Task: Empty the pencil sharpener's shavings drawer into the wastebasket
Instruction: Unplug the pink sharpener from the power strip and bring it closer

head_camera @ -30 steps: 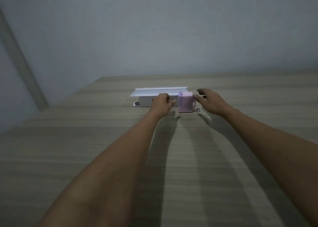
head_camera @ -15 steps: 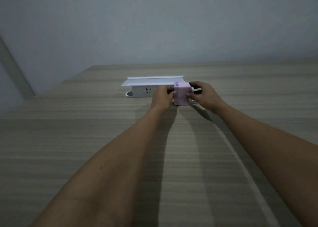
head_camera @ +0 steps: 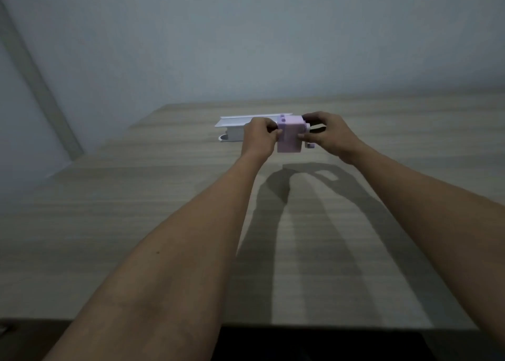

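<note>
A small pink pencil sharpener [head_camera: 290, 138] with a crank on its right side is held up off the wooden table [head_camera: 136, 210]; its shadow falls on the wood below. My left hand [head_camera: 259, 138] grips its left face. My right hand [head_camera: 332, 133] holds its right side, fingers around the top and near the crank. The shavings drawer is not told apart from the body. No wastebasket is in view.
A white power strip with a long flat lid [head_camera: 235, 131] lies just behind my left hand. The table's near edge [head_camera: 246, 326] runs along the bottom. A pale wall [head_camera: 246, 46] rises behind the table's far edge.
Both hands closed on the sharpener and lifted it off the table toward me; one second ago my right hand was still apart from it.
</note>
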Motion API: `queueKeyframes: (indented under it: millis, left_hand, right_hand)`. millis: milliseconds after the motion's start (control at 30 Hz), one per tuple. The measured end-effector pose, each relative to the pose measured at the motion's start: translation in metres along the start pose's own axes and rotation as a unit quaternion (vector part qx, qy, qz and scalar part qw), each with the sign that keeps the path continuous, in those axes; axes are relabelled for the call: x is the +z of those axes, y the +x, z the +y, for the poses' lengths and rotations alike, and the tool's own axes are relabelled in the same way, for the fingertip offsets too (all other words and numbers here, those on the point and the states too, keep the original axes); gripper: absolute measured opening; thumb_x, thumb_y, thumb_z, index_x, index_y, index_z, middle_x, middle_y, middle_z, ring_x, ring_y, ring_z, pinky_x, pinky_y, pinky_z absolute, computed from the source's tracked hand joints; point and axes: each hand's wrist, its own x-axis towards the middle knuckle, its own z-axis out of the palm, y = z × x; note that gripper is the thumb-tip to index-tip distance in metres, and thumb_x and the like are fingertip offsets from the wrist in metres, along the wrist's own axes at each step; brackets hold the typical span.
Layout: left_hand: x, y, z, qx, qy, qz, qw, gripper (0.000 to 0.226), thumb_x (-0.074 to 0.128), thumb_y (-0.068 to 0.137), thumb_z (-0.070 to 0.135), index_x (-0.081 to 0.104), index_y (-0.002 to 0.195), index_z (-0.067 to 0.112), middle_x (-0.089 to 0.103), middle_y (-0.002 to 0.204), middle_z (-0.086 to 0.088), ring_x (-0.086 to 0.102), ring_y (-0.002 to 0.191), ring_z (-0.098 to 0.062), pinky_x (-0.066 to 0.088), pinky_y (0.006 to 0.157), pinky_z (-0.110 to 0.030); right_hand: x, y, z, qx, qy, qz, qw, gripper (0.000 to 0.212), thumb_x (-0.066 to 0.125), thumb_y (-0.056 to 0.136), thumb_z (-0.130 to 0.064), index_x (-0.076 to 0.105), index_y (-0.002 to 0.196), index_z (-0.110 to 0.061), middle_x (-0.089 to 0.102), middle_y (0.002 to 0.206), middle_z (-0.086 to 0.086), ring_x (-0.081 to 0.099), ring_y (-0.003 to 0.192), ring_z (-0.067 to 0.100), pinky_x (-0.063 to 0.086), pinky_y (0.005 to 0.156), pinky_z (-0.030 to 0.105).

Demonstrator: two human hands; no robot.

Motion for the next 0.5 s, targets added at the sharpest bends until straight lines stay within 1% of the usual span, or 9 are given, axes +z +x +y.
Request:
queueKeyframes:
  millis: [33,133,167,200,300,333,433,467,500]
  left_hand:
    - [-0.007,-0.01,0.003,0.0,0.001,-0.003,1.0,0.014,0.072,0.086,0.009,0.077,0.092,-0.003,0.078,0.09,-0.019,0.074,0.09,-0.032,0.059,0.086,-0.044]
    - [-0.025,-0.04,0.009,-0.004,-0.002,-0.02,1.0,0.015,0.072,0.085,0.007,0.076,0.092,-0.005,0.077,0.091,-0.021,0.074,0.092,-0.035,0.059,0.087,-0.049]
    - [-0.029,-0.049,0.009,-0.004,-0.001,-0.021,1.0,0.015,0.072,0.085,0.007,0.076,0.092,-0.005,0.077,0.09,-0.022,0.074,0.092,-0.036,0.059,0.087,-0.05]
    - [-0.033,-0.058,0.009,-0.001,0.0,-0.02,1.0,0.015,0.072,0.084,0.007,0.076,0.091,-0.005,0.077,0.09,-0.023,0.074,0.093,-0.036,0.059,0.087,-0.05]
    - [-0.044,-0.086,0.013,0.007,-0.006,-0.018,1.0,0.013,0.071,0.084,0.006,0.076,0.089,-0.005,0.076,0.088,-0.022,0.074,0.091,-0.035,0.059,0.086,-0.05]
    - [-0.047,-0.094,0.015,0.01,-0.004,-0.019,1.0,0.013,0.071,0.084,0.006,0.075,0.089,-0.006,0.076,0.087,-0.021,0.074,0.088,-0.033,0.059,0.085,-0.049]
    - [-0.054,-0.116,0.018,0.018,-0.004,-0.032,0.999,0.013,0.072,0.086,0.005,0.076,0.089,-0.006,0.075,0.087,-0.023,0.072,0.081,-0.029,0.059,0.085,-0.047]
    - [-0.055,-0.122,0.017,0.018,-0.01,-0.04,0.999,0.013,0.072,0.086,0.005,0.077,0.092,-0.006,0.076,0.087,-0.022,0.073,0.082,-0.027,0.06,0.085,-0.043]
    - [-0.057,-0.129,0.017,0.017,-0.01,-0.046,0.999,0.014,0.071,0.087,0.005,0.077,0.095,-0.005,0.076,0.088,-0.02,0.073,0.083,-0.024,0.06,0.084,-0.036]
  right_hand:
    - [-0.001,-0.012,-0.007,-0.004,0.0,0.001,1.0,0.055,0.079,0.08,-0.001,0.06,0.132,0.001,0.067,0.124,0.02,0.066,0.099,0.027,0.06,0.062,0.021]
    - [-0.002,-0.042,-0.027,-0.01,0.0,-0.006,1.0,0.055,0.08,0.078,-0.002,0.062,0.13,0.001,0.067,0.125,0.021,0.067,0.109,0.033,0.061,0.076,0.037]
    - [-0.003,-0.052,-0.032,-0.009,0.0,-0.012,1.0,0.055,0.08,0.078,-0.002,0.062,0.13,0.001,0.067,0.124,0.021,0.066,0.111,0.034,0.06,0.078,0.039]
    - [-0.002,-0.061,-0.037,-0.008,0.0,-0.016,1.0,0.054,0.08,0.079,-0.002,0.062,0.13,0.001,0.067,0.124,0.021,0.067,0.109,0.034,0.061,0.076,0.036]
    - [-0.001,-0.086,-0.05,-0.011,0.006,-0.024,1.0,0.053,0.079,0.079,0.001,0.062,0.129,0.002,0.066,0.124,0.023,0.065,0.099,0.026,0.06,0.065,0.022]
    - [-0.001,-0.094,-0.052,-0.012,0.007,-0.024,1.0,0.053,0.079,0.079,0.002,0.062,0.129,0.002,0.066,0.123,0.023,0.064,0.098,0.024,0.06,0.065,0.021]
    - [0.0,-0.116,-0.054,-0.012,0.001,-0.022,1.0,0.056,0.08,0.077,0.001,0.063,0.13,0.0,0.067,0.123,0.02,0.064,0.1,0.021,0.058,0.073,0.024]
    - [0.0,-0.123,-0.054,-0.013,0.004,-0.023,1.0,0.056,0.08,0.077,0.002,0.063,0.13,0.0,0.068,0.122,0.02,0.064,0.099,0.021,0.058,0.072,0.021]
    - [0.0,-0.13,-0.053,-0.014,0.008,-0.025,1.0,0.056,0.081,0.077,0.002,0.063,0.13,0.0,0.068,0.122,0.019,0.065,0.099,0.021,0.058,0.071,0.019]
